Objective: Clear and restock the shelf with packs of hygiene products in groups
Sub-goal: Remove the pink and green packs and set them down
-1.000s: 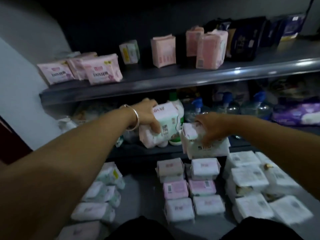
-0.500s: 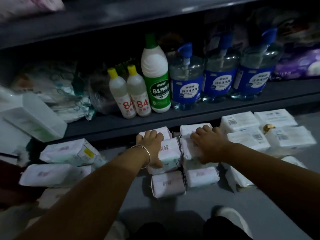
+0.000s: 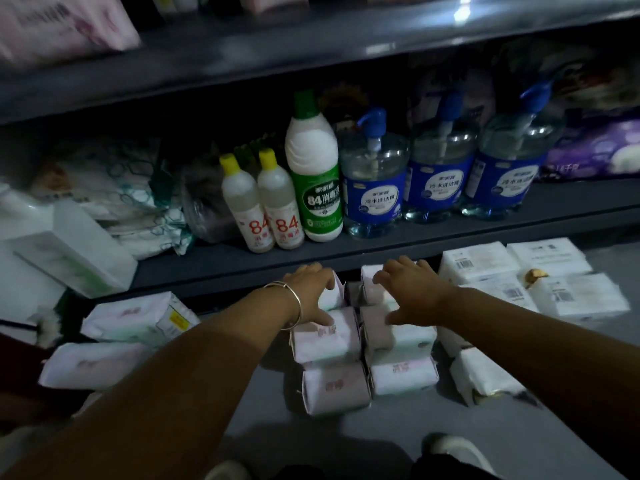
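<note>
Left hand: the left hand (image 3: 310, 294) lies on the left column of pink packs (image 3: 325, 336) on the floor, thumb against the near pack's top, fingers reaching over the far one. Whether they curl round it or only press, I cannot tell.
Right hand: the right hand (image 3: 410, 292) lies flat on the right column, fingers spread and straight, thumb out over the pack below; it presses and clamps nothing.
Packs: two columns of pink packs sit under and just nearer than the fingers. White packs (image 3: 512, 271) are just right of the right fingers; more packs (image 3: 138, 318) lie well left of the left fingers.
Shelf: the shelf edge (image 3: 346, 252) is just beyond the fingertips, with bottles (image 3: 313, 181) standing on it.
Step, as judged: settling the group into neat columns on the floor.
Doing it well: press both columns down evenly and keep them touching. Square the far packs against the near ones before lifting away, so soft wrappers don't slide. Keep the pink packs apart from the white.
Change from half a second ago: hands are on the same packs, and the right fingers have spread wider. A second ago both hands held packs up at shelf height.
</note>
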